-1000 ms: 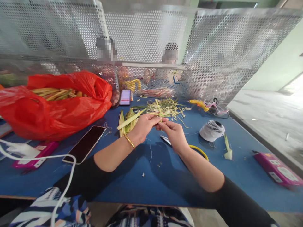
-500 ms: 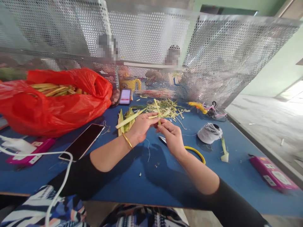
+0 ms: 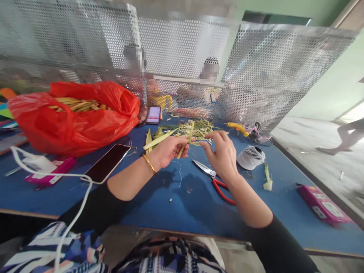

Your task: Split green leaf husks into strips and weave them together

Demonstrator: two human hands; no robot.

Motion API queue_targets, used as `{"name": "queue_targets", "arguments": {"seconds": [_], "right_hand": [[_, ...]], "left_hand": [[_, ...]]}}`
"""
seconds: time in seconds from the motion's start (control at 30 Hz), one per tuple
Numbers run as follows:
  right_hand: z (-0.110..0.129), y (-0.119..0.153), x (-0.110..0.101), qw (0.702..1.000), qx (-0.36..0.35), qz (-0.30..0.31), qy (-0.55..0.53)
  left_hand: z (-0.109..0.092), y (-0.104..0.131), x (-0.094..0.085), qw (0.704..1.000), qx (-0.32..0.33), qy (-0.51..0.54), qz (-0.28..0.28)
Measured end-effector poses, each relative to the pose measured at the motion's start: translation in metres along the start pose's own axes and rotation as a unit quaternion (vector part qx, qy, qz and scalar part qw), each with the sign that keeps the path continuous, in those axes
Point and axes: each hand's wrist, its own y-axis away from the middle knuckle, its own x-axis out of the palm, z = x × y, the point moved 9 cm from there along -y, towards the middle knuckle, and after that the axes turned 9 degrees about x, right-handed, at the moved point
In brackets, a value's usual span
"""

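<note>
Pinched in my left hand (image 3: 171,150) is a small green leaf piece (image 3: 190,133) made of crossing strips, held over the middle of the table. My right hand (image 3: 223,153) is just to its right, thumb and fingers apart, with nothing visible between them. Below my right hand lie scissors (image 3: 209,170) with red and yellow handles, partly hidden by my wrist. A long pale leaf strip (image 3: 159,139) lies behind my left wrist. Green leaf scraps (image 3: 196,128) are heaped beyond my hands. A spool of white thread (image 3: 250,157) stands to the right.
A red plastic bag (image 3: 93,131) of leaf strips fills the back left, with a phone (image 3: 109,163) and white cable (image 3: 85,201) nearer. A pink box (image 3: 322,203) lies at right. Perforated metal panels (image 3: 182,49) stand behind. A person's leg (image 3: 348,136) shows at far right.
My right hand has let go of the leaf piece and moved right, its fingers spreading. More of the scissors shows. The view has shifted slightly, and a person's leg has appeared at far right.
</note>
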Motion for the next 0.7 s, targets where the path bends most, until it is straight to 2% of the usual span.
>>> {"name": "queue_targets", "arguments": {"seconds": [0.1, 0.17, 0.33, 0.57, 0.7], "right_hand": [[0.001, 0.016, 0.034, 0.990, -0.012, 0.137, -0.016], [0.003, 0.029, 0.053, 0.982, -0.022, 0.188, 0.000], [0.010, 0.047, 0.073, 0.977, -0.057, 0.203, 0.034], [0.012, 0.049, 0.075, 0.976, -0.072, 0.205, 0.009], [0.012, 0.052, 0.077, 0.978, -0.045, 0.205, -0.015]], "left_hand": [[0.013, 0.013, -0.009, 1.000, 0.000, -0.023, -0.012], [0.023, 0.016, -0.017, 0.999, 0.017, -0.045, -0.025], [0.037, 0.015, -0.026, 0.987, 0.077, -0.136, -0.035], [0.037, 0.007, -0.026, 0.972, 0.117, -0.202, -0.034], [0.039, 0.004, -0.031, 0.967, 0.112, -0.226, -0.043]]}}
